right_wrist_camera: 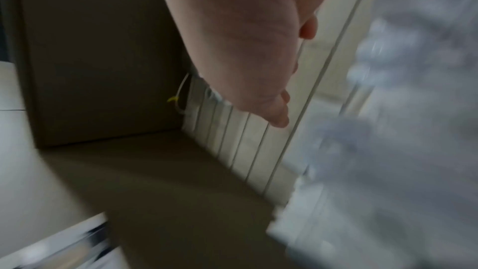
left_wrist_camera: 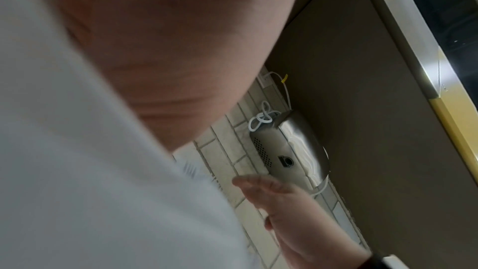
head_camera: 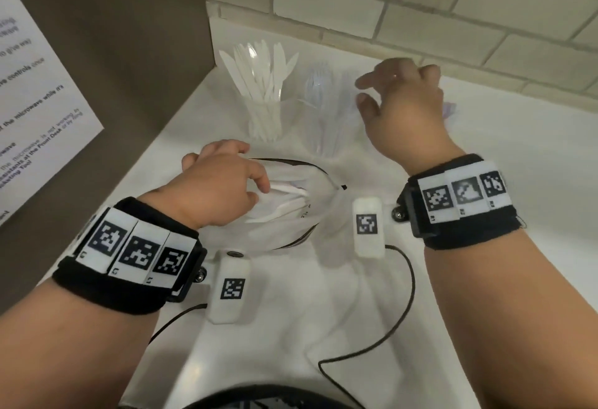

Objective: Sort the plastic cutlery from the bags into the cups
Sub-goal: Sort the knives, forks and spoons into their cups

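On the white counter stand two clear cups: the left cup holds several white knives, the middle cup holds clear forks. In front of them lies an open clear bag of white cutlery. My left hand reaches into the bag's mouth and pinches white pieces between thumb and forefinger. My right hand hovers to the right of the fork cup, fingers relaxed and spread, holding nothing; the left wrist view shows it too. Both wrist views are blurred.
A brown cabinet side with a printed notice closes the left. A tiled wall runs behind. Blurred clear plastic lies behind my right hand. Two white marker tags with black cables hang over the counter. A steel appliance stands against the tiles.
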A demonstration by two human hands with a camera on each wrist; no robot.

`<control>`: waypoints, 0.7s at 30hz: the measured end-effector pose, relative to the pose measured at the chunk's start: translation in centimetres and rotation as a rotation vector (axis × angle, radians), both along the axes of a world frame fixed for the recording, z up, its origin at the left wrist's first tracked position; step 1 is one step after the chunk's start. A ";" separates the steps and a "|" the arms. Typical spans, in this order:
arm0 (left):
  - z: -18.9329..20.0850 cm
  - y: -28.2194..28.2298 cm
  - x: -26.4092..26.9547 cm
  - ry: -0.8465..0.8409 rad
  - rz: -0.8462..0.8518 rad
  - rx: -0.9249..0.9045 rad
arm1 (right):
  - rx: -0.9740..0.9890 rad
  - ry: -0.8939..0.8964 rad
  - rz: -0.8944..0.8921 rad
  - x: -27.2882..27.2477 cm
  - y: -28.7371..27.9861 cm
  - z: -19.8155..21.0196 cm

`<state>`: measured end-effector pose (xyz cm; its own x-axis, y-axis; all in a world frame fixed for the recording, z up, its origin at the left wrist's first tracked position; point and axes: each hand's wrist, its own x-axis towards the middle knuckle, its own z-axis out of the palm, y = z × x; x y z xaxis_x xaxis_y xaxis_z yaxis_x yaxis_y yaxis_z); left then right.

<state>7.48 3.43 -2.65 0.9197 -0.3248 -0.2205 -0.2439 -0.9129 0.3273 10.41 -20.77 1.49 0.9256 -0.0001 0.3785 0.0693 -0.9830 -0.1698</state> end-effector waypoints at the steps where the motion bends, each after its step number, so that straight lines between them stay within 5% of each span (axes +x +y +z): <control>1: 0.0 0.2 0.0 0.014 0.025 0.008 | 0.041 -0.013 0.132 -0.6 1.9 -0.3; 4: 0.2 0.5 -0.3 0.060 0.116 0.050 | 0.164 0.221 0.439 -2.4 6.8 -1.5; 6: -0.2 0.7 -0.6 0.098 0.141 0.133 | 0.065 0.469 0.499 -3.2 8.6 -2.6; 9: -1.0 0.9 -1.4 0.158 0.123 0.221 | -0.192 0.695 0.382 -3.5 9.5 -4.1; 14: -1.8 0.3 -1.9 0.238 0.111 0.140 | -0.470 0.824 0.230 -3.2 9.8 -5.2; 21: -1.1 -0.8 -2.5 0.258 0.062 0.202 | -0.246 0.782 -0.009 -1.6 10.7 -8.6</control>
<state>4.94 2.60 -3.75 0.8420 -0.1957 -0.5027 -0.1183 -0.9762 0.1818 8.82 -10.10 -7.15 0.9225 -0.0102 -0.3860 0.0120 -0.9984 0.0549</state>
